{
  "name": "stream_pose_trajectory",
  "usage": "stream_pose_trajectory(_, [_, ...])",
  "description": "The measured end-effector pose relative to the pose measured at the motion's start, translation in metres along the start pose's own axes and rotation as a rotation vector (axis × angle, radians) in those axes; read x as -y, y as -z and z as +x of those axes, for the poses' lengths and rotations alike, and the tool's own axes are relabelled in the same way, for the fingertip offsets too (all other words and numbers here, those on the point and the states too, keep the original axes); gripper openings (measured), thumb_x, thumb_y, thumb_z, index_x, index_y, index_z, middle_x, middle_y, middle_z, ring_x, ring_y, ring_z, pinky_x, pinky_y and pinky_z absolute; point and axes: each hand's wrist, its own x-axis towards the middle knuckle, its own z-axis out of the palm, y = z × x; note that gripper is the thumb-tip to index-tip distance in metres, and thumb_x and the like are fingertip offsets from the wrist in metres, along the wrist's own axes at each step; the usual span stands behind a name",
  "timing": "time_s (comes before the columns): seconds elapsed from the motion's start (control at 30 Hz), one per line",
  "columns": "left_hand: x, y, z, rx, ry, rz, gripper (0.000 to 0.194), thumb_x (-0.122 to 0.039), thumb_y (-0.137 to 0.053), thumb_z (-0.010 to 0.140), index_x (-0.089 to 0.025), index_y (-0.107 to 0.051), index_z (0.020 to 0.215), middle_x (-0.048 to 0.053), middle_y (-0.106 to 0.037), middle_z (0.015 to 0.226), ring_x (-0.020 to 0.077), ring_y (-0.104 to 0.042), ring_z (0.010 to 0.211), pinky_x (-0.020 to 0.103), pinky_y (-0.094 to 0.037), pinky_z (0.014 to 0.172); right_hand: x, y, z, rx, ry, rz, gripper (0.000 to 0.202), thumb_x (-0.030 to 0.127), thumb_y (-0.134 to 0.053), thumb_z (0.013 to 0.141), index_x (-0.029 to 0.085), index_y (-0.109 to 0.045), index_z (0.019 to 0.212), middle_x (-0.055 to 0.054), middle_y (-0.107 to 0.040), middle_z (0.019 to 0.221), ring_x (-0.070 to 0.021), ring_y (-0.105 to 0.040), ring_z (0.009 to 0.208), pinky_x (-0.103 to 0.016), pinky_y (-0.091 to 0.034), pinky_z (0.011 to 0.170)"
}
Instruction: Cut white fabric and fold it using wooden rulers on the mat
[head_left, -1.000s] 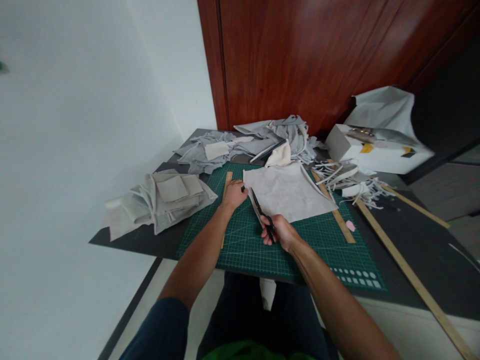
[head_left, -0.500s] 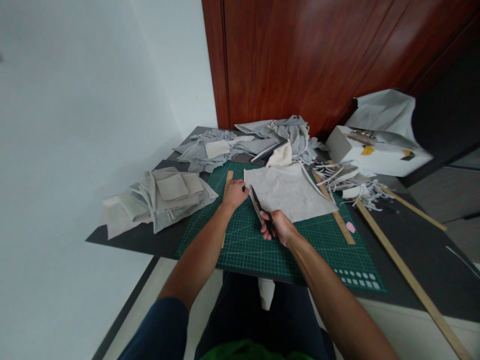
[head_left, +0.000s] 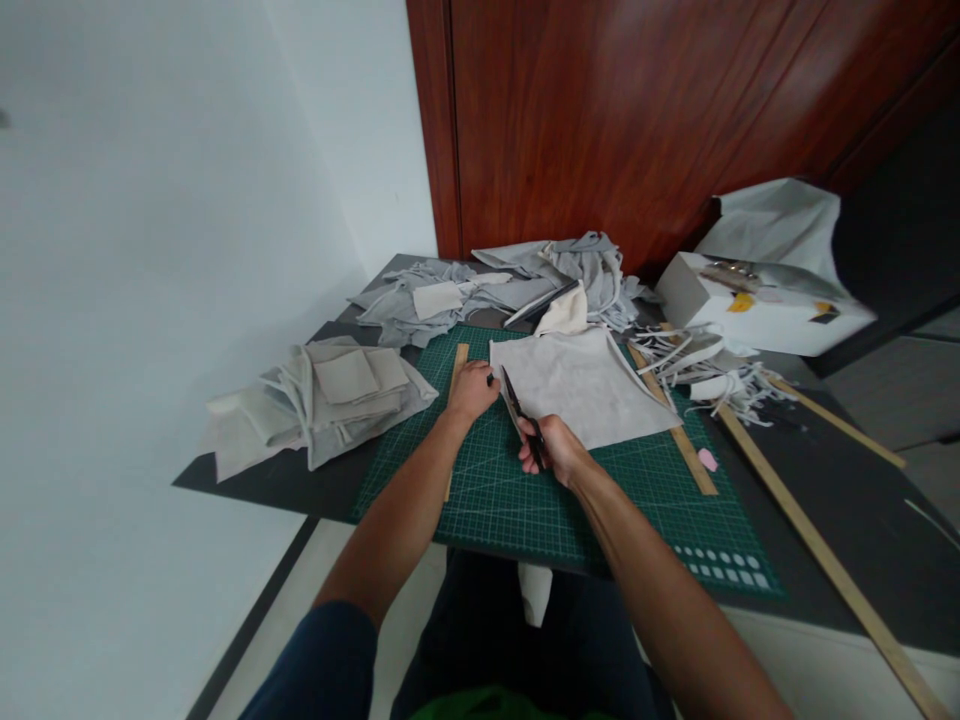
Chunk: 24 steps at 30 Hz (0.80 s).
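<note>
A light grey piece of fabric (head_left: 592, 385) lies flat on the green cutting mat (head_left: 510, 510). My right hand (head_left: 553, 447) is wrapped round the handles of black scissors (head_left: 517, 402). Their blades point away from me along the fabric's left edge. At that same edge, my left hand (head_left: 472, 390) is closed with its fingers bent, seemingly pinching the border; the fingertips are partly hidden. Something small and black shows at its thumb side, too small to name. Just left of this hand, a wooden ruler (head_left: 459, 362) lies partly under the forearm.
Folded fabric pieces (head_left: 352, 400) are stacked at left. Grey scraps (head_left: 420, 295) lie along the back. Thin offcut strips (head_left: 724, 375) are heaped at right, near a white box (head_left: 780, 310). A second ruler (head_left: 694, 460) and a long wooden strip (head_left: 810, 545) lie at right.
The scissors have shifted very slightly away from me and to the left along the fabric's edge. My left hand stays at the same spot. The whole view has moved a little.
</note>
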Motion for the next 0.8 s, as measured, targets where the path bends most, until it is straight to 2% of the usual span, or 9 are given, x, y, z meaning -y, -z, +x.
stream_pose_trajectory(0.13, [-0.001, 0.001, 0.0, 0.014, -0.004, 0.033, 0.023, -0.017, -0.062, 0.091, -0.016, -0.083, 0.1, 0.012, -0.079, 0.117, 0.0273, -0.071, 0.12, 0.042, -0.052, 0.118, 0.0, 0.001, 0.002, -0.02, 0.011, -0.018, 0.034, 0.026, -0.052, 0.102, 0.017, -0.057, 0.069, -0.003, -0.06, 0.051, -0.0135, -0.056, 0.038, -0.023, -0.04, 0.039])
stream_pose_trajectory(0.37, [-0.002, 0.002, 0.0, 0.014, 0.009, 0.057, 0.021, -0.016, -0.064, 0.09, -0.015, -0.083, 0.098, 0.013, -0.079, 0.118, 0.0282, -0.071, 0.121, 0.042, -0.053, 0.117, 0.007, 0.003, 0.006, 0.022, 0.015, -0.029, 0.035, 0.027, -0.051, 0.102, 0.017, -0.058, 0.069, -0.003, -0.062, 0.053, -0.014, -0.059, 0.041, -0.022, -0.043, 0.041])
stream_pose_trajectory(0.57, [-0.002, 0.002, -0.001, 0.002, 0.002, 0.05, 0.02, -0.015, -0.064, 0.09, -0.017, -0.082, 0.097, 0.011, -0.079, 0.117, 0.027, -0.071, 0.119, 0.041, -0.053, 0.117, 0.01, 0.0, 0.012, -0.014, 0.007, -0.03, 0.033, 0.024, -0.052, 0.099, 0.017, -0.058, 0.067, -0.003, -0.06, 0.051, -0.0132, -0.057, 0.04, -0.022, -0.04, 0.04])
stream_pose_trajectory(0.8, [0.001, -0.001, -0.001, -0.007, 0.013, 0.036, 0.019, -0.015, -0.064, 0.089, -0.018, -0.081, 0.096, 0.01, -0.078, 0.119, 0.0263, -0.071, 0.119, 0.041, -0.052, 0.117, 0.016, 0.002, 0.018, 0.021, -0.014, -0.025, 0.034, 0.026, -0.052, 0.097, 0.017, -0.058, 0.065, -0.004, -0.062, 0.054, -0.013, -0.058, 0.041, -0.022, -0.042, 0.043])
